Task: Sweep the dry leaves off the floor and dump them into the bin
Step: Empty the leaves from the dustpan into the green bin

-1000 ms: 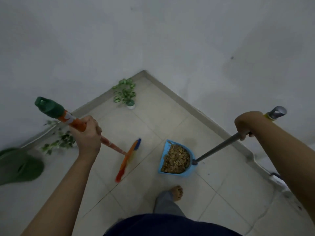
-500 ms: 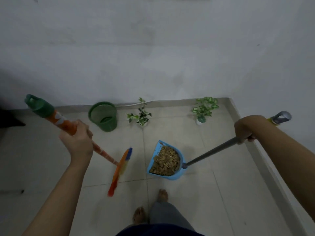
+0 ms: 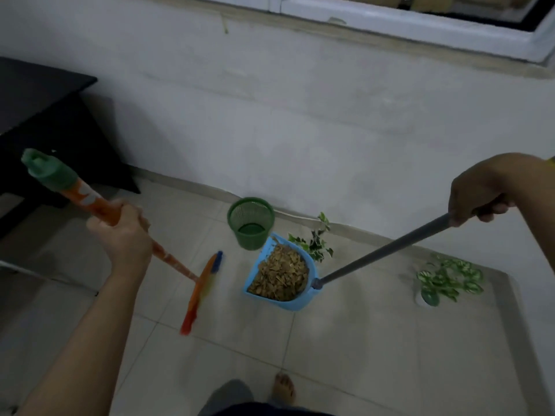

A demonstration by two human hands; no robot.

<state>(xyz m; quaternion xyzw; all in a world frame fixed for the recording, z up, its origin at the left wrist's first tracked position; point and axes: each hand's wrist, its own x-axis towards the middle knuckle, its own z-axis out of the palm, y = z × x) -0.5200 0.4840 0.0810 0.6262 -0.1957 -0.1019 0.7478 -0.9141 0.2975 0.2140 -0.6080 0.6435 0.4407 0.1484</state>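
- The sweeping part is looking done: the dry brown leaves (image 3: 280,273) are sitting heaped in the light-blue plastic dustpan (image 3: 295,300), and no loose leaves are showing on the pale tiled floor (image 3: 360,340) around it.
- The right hand (image 3: 477,195) is gripping the dustpan's long grey metal handle (image 3: 381,252), fingers curled round the pole, and is holding the pan just beside the round green mesh bin (image 3: 250,223), the pan's front lip reaching almost to the bin's side wall.
- The left hand (image 3: 123,232) is clenching the orange handle, capped in green, of the broom (image 3: 199,291), whose orange and blue head is hanging to the left of the bin, seemingly clear of the floor.
- The bin is standing upright against the foot of the grey wall (image 3: 300,130); its bottom is showing green, with no leaves visible inside.
- What is left, by my reading, is the dumping: the pan needs lifting over the bin's rim and tipping so the leaves slide in.
- Two small potted green plants (image 3: 444,279) are standing to the right of the bin, near enough for the pan or pole to be knocking them if swung wide.
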